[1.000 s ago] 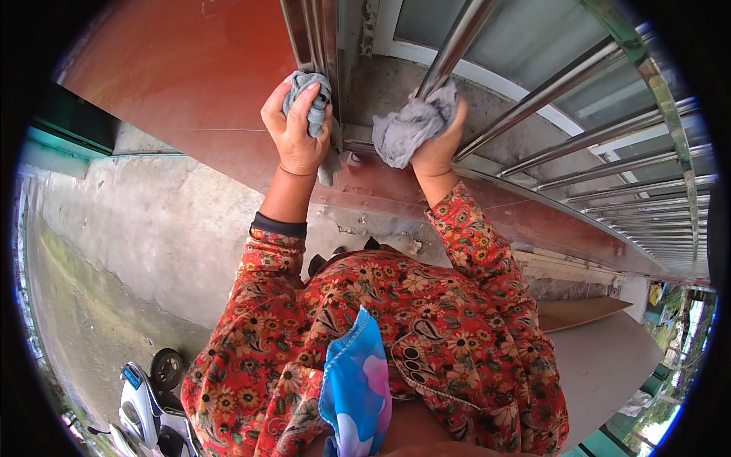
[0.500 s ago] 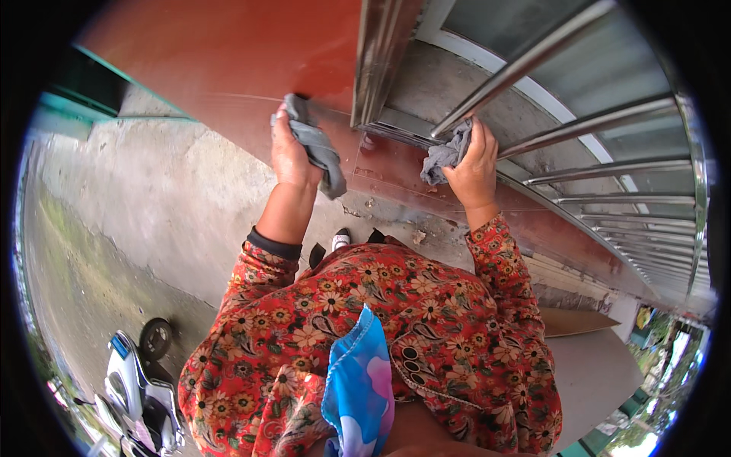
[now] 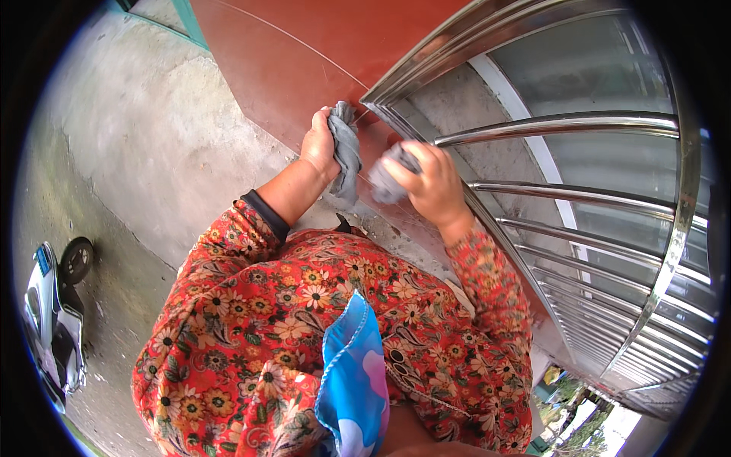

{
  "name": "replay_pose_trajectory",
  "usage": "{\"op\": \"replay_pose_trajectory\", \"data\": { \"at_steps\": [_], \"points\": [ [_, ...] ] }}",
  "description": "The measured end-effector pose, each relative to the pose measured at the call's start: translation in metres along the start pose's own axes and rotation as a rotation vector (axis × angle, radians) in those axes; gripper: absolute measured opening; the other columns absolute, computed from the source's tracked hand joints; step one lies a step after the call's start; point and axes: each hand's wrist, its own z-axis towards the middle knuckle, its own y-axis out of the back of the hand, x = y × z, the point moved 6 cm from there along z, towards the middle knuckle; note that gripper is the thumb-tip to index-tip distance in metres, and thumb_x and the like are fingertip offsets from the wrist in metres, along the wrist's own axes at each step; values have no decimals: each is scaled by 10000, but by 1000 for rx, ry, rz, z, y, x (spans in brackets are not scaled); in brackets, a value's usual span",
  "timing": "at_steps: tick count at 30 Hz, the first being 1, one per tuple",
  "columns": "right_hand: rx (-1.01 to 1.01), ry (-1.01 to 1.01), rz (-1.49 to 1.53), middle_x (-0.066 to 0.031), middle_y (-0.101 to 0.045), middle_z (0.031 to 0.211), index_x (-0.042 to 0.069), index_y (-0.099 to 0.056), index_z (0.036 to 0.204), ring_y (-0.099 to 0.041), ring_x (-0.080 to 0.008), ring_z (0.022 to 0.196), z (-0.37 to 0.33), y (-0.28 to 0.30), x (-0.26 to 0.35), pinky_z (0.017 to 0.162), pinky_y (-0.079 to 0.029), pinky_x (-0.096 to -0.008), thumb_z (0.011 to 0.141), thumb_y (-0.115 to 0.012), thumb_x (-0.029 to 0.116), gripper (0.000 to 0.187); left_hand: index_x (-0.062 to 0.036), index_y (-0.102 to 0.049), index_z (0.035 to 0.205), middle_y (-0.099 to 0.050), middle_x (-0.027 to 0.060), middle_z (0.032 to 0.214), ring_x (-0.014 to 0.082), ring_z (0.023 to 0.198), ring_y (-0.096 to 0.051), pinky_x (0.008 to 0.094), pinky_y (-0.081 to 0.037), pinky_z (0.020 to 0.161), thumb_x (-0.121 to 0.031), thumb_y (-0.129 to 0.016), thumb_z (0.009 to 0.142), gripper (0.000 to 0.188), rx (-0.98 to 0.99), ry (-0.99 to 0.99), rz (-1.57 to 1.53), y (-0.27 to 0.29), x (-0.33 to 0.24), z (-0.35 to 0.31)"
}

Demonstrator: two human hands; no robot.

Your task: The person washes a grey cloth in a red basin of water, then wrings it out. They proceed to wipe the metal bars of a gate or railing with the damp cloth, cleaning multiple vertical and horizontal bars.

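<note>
My left hand (image 3: 320, 145) is closed round a folded grey cloth (image 3: 346, 152), which hangs down beside the palm in front of the red wall (image 3: 304, 68). A second, crumpled grey cloth (image 3: 388, 181) is bunched in my right hand (image 3: 434, 179), whose fingers curl over it; motion blurs this cloth. The right hand is just left of the metal window bars (image 3: 563, 128) and close to the lower corner of their shiny frame (image 3: 373, 97). A small gap separates the two cloths.
Glass panes (image 3: 579, 68) stand behind the bars, with a concrete sill (image 3: 464, 99) between. Concrete ground (image 3: 152, 145) spreads to the left, where a scooter (image 3: 53, 320) is parked. A blue scarf (image 3: 354, 373) hangs over my floral clothing.
My right hand has drawn away from the bars, leftward with its cloth. My left hand has shifted right, so the cloths are nearer each other. The whole view has turned.
</note>
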Motion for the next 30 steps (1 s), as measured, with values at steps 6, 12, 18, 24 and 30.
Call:
{"op": "replay_pose_trajectory", "data": {
  "at_steps": [6,12,18,24,30],
  "points": [
    [54,287,-458,42,-547,950,210,-576,898,-513,-154,970,106,-47,3,791,-392,-325,793,-551,222,108,-81,-607,966,-644,117,821,259,664,-598,432,-524,612,-402,-408,971,378,-79,-33,-67,20,10,-7],
    [70,229,-411,39,-507,836,201,-549,830,-511,-147,870,55,-27,-11,762,-387,-322,779,-553,205,51,-96,-631,922,-639,102,779,234,638,-578,373,-487,555,-396,-443,954,356,-11,-37,-115,33,20,-11],
    [136,138,-524,26,-490,820,183,-538,818,-501,-156,858,-28,17,-5,757,-403,-341,774,-559,191,50,-77,-610,1023,-648,127,838,252,679,-596,375,-510,603,-382,-427,963,361,14,-136,-30,4,30,-31],
    [165,-61,-539,31,-542,915,168,-592,936,-527,-163,941,-126,50,-11,799,-418,-345,789,-566,192,151,-93,-621,1003,-647,70,832,195,719,-593,346,-478,598,-417,-413,967,386,143,-168,166,-32,44,-56],
    [-73,-346,-534,57,-562,1006,197,-609,1009,-525,-172,989,-214,67,-19,844,-413,-377,801,-581,185,211,-83,-610,1011,-638,83,830,209,657,-581,361,-494,581,-414,-419,963,385,163,-250,224,-52,46,-61]
  ]
}}
